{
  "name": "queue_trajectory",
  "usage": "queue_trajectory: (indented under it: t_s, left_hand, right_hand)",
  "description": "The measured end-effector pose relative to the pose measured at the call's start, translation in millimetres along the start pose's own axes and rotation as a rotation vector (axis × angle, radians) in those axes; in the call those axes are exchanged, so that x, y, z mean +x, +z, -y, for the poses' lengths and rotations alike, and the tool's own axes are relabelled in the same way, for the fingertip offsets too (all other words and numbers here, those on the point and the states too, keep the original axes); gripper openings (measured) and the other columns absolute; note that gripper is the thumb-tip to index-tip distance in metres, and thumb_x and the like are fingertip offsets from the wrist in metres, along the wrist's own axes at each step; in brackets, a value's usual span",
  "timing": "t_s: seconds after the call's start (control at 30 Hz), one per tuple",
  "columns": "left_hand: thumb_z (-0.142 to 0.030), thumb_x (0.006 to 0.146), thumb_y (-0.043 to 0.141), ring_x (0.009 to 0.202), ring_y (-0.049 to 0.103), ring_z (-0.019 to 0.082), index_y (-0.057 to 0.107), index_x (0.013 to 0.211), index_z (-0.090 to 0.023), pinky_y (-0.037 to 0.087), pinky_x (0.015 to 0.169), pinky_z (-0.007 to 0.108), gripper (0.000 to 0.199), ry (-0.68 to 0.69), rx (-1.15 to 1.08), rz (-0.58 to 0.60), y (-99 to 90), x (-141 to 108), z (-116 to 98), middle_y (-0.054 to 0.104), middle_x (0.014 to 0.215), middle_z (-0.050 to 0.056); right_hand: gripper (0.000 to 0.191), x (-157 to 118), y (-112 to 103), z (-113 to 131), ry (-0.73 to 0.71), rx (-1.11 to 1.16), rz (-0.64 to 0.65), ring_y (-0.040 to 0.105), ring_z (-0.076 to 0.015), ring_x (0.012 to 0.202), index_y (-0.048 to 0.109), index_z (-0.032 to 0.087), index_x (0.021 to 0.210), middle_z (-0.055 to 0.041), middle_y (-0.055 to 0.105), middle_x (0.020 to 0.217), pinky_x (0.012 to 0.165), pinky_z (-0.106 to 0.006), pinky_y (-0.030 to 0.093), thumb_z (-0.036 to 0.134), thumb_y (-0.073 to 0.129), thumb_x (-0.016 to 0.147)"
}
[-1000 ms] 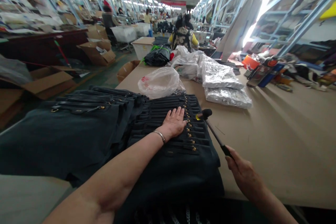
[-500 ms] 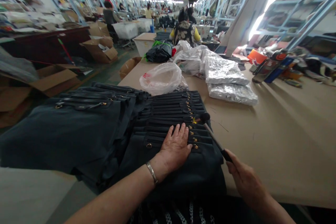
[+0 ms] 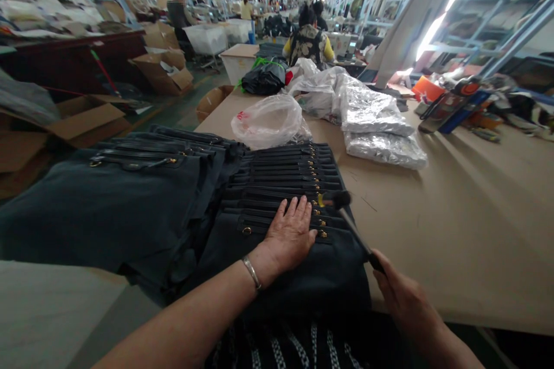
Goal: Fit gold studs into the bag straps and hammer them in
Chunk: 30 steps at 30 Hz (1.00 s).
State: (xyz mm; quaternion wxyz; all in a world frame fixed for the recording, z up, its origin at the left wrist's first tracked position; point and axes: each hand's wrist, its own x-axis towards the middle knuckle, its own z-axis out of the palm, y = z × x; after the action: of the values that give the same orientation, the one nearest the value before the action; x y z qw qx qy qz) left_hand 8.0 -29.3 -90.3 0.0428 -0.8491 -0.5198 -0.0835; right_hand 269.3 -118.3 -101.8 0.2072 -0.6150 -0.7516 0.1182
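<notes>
My left hand [image 3: 291,232] lies flat, fingers stretched out, on an overlapping row of dark fabric pieces [image 3: 277,184] with black zippers and gold-coloured fittings. A silver bangle [image 3: 251,273] circles that wrist. My right hand [image 3: 400,282] is wrapped round the black handle of a mallet [image 3: 339,200]. The mallet's head has a dark end and a yellow end. Its yellow end is over the line of gold fittings, just right of my left fingertips; whether it touches them I cannot tell. To the left is a second pile of dark fabric pieces [image 3: 142,202].
Behind the row lie a clear plastic bag [image 3: 268,122] and silvery plastic-wrapped packs [image 3: 381,144]. A dark bundle with green ties [image 3: 263,78] is farther back. Cardboard boxes [image 3: 86,118] stand on the floor at left. A person [image 3: 308,40] sits beyond the table [image 3: 467,230].
The view has tilted slightly, so most things sit a little higher. The mallet's head has shifted slightly against the row. My left hand stays flat on the fabric.
</notes>
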Motion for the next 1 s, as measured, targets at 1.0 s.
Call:
queue_trajectory:
  t_s: [1.0]
  left_hand:
    - [-0.04,0.093,0.038,0.14,0.022,0.03,0.033,0.143,-0.007,0.016,0.115,0.05,0.06,0.01,-0.105,0.032,-10.0,1.7,0.9,0.024,0.152,0.015]
  right_hand:
    - [0.046,-39.7,-14.8,-25.6,0.184,-0.025,0.052,0.067,-0.0231,0.099,0.048,0.024,0.131,-0.0067,0.071,0.108,0.073,-0.029,0.056,0.045,0.031,0.094]
